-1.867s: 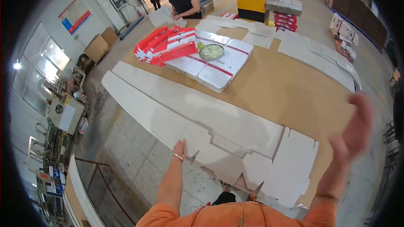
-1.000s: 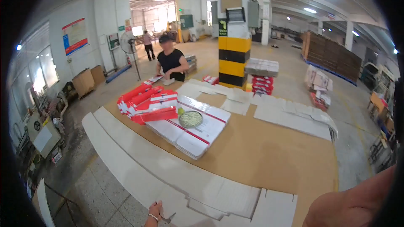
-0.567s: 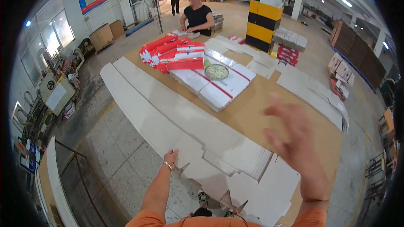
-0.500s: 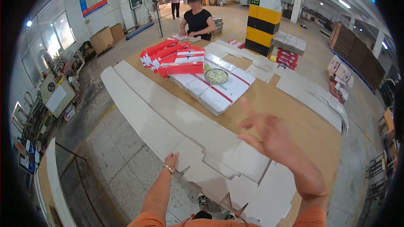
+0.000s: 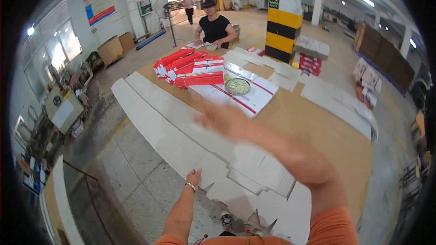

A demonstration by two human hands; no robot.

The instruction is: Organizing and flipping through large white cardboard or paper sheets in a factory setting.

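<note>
Long white flat cardboard sheets (image 5: 181,127) lie stacked along the near side of a big brown table (image 5: 313,122). My left hand (image 5: 194,177) rests on the near edge of one sheet, fingers bent over it. My right hand (image 5: 222,119) is blurred and stretched out over the sheets, fingers spread, holding nothing. Beyond it lie red and white folded cartons (image 5: 193,68) and a green round dish (image 5: 237,86) on white cartons.
A person in a black top (image 5: 214,27) stands at the table's far end. A yellow and black pillar (image 5: 284,22) stands behind. More white sheets (image 5: 336,100) lie on the right. Machines and boxes line the left wall.
My right hand has swung from the far right, across the view, to the left and forward over the sheets. My left hand stays on the sheet edge. The view tilted up, then down.
</note>
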